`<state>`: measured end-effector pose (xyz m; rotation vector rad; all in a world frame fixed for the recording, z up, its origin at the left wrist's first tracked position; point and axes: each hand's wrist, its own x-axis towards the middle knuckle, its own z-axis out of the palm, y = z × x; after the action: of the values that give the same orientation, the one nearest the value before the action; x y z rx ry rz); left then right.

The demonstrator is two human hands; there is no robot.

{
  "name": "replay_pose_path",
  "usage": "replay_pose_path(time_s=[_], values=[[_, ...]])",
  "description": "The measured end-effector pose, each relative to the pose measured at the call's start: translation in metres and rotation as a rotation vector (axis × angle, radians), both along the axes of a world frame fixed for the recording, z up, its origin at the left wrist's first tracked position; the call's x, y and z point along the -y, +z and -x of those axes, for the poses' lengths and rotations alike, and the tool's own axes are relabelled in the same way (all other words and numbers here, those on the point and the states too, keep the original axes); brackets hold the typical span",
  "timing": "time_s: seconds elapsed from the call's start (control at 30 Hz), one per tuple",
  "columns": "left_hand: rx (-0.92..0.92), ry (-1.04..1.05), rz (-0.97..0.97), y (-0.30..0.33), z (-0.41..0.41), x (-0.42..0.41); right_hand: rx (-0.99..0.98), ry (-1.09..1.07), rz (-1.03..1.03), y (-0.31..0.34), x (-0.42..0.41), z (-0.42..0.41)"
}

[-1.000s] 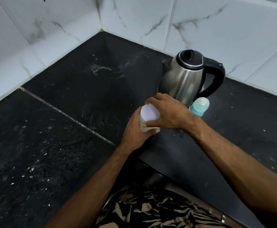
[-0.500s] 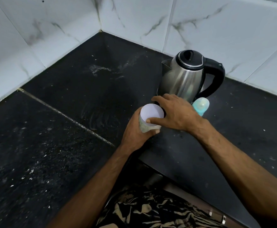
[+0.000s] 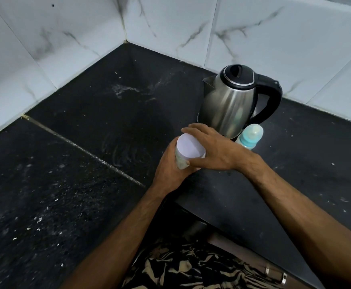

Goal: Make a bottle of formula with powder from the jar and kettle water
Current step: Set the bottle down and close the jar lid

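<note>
A small clear jar with a white lid (image 3: 190, 148) is held just above the black counter (image 3: 76, 184). My left hand (image 3: 170, 170) wraps around the jar's body from below. My right hand (image 3: 214, 150) grips the lid's rim from the right, thumb at the near side, fingers curled over the far side. A baby bottle with a teal collar and clear cap (image 3: 249, 135) stands upright just behind my right hand. The steel kettle with black lid and handle (image 3: 233, 101) stands behind the bottle, spout pointing left.
White marble-look tiled walls (image 3: 274, 34) meet in a corner at the back. A seam (image 3: 83, 149) runs diagonally across the dusty counter to the left. The counter's front edge (image 3: 222, 224) lies below my forearms.
My right hand has shifted to the right on the lid, so more of the white top shows. The jar has tilted slightly toward me. Kettle and bottle have not moved.
</note>
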<state>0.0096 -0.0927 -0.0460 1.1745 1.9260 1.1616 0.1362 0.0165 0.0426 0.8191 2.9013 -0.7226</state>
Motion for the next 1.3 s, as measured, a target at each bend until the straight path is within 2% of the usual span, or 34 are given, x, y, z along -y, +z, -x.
replay_pose_path(time_s=[0.07,0.2,0.27,0.43,0.73,0.9,1.0,1.3], values=[[-0.029,-0.003,-0.016,-0.001,-0.001,-0.001,-0.022,0.022,0.088,-0.001,-0.001,-0.001],[0.046,0.005,-0.001,0.002,-0.005,-0.004,-0.023,-0.127,-0.051,-0.005,0.002,0.002],[0.043,-0.023,0.008,0.003,-0.006,-0.005,-0.013,-0.116,-0.07,-0.007,0.001,0.0],[0.053,-0.027,0.054,-0.005,-0.008,-0.008,-0.061,0.002,0.085,-0.011,-0.002,-0.002],[0.044,0.037,-0.085,-0.008,-0.007,0.001,-0.334,-0.204,0.02,-0.044,0.025,-0.005],[0.046,0.025,-0.075,-0.001,-0.004,0.001,-0.267,-0.107,0.135,-0.03,0.007,-0.007],[0.037,0.055,-0.093,-0.001,-0.007,0.001,-0.296,-0.084,0.149,-0.035,0.009,-0.004],[0.005,0.102,-0.099,-0.005,-0.011,0.0,-0.467,-0.251,0.18,-0.053,0.029,-0.001]])
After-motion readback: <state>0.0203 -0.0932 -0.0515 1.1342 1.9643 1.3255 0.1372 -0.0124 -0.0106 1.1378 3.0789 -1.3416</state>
